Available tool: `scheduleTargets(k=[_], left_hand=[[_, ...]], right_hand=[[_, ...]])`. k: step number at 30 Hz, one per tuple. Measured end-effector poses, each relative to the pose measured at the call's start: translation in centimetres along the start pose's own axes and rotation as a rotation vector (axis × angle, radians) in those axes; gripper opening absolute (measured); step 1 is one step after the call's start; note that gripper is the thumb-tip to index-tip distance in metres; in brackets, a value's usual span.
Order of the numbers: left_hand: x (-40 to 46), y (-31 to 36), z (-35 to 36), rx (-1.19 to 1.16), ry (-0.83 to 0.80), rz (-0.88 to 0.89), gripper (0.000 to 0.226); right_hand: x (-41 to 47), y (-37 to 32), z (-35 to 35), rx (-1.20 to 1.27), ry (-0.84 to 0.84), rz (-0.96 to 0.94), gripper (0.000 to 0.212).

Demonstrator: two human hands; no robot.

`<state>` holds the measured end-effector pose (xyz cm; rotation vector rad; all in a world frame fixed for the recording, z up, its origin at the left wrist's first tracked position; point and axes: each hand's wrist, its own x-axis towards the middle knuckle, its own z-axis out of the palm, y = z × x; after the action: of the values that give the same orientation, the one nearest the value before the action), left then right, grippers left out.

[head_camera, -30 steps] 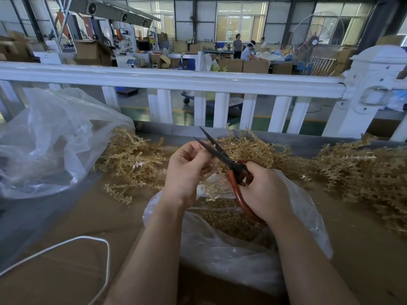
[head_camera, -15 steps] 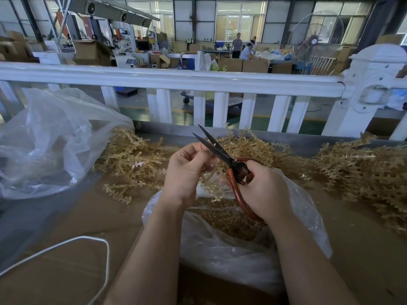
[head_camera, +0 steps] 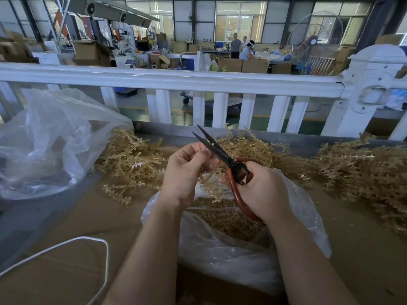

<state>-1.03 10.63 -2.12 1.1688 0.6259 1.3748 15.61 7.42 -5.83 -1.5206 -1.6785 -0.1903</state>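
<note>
My right hand [head_camera: 263, 190] grips the red handles of black-bladed scissors [head_camera: 217, 150]; the blades stand slightly apart and point up and to the left. My left hand [head_camera: 185, 170] pinches a tan plastic sprue strip [head_camera: 211, 179] at the blades, its lower end hanging between my hands. Below both hands sits a clear plastic bag [head_camera: 231, 249] with small tan cut pieces [head_camera: 224, 219] inside.
Piles of tan sprue strips lie on the cardboard-covered table at the left [head_camera: 130, 159] and right [head_camera: 363, 172]. A big crumpled clear bag [head_camera: 48, 142] sits at the far left. A white cord [head_camera: 83, 241] loops near me. A white railing [head_camera: 176, 79] runs behind the table.
The scissors and both hands have shifted slightly; the blades stay a little apart around the strip. Otherwise the scene is the same.
</note>
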Motion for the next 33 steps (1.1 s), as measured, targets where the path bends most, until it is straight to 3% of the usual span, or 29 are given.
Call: scheduleTargets(k=[7,12,16,33], left_hand=[[0.0,-0.1,-0.1,-0.002,0.037,-0.018,0.016],[0.3,0.0,-0.8,-0.076,0.051,-0.069,0.009],[0.3,0.0,-1.2,-0.136,-0.020,-0.079,0.004],[0.5,0.0,-1.6,-0.111,0.070,-0.141,0.010]], right_hand=[[0.1,-0.3,-0.2,0.033,-0.024,0.040,0.046],[0.4,-0.6,-0.4,0.346,-0.088,0.214,0.042],[0.6,-0.6,-0.6,0.439,-0.057,0.267,0.030],[0.7,-0.8,-1.2,0.608,-0.029,0.376,0.033]])
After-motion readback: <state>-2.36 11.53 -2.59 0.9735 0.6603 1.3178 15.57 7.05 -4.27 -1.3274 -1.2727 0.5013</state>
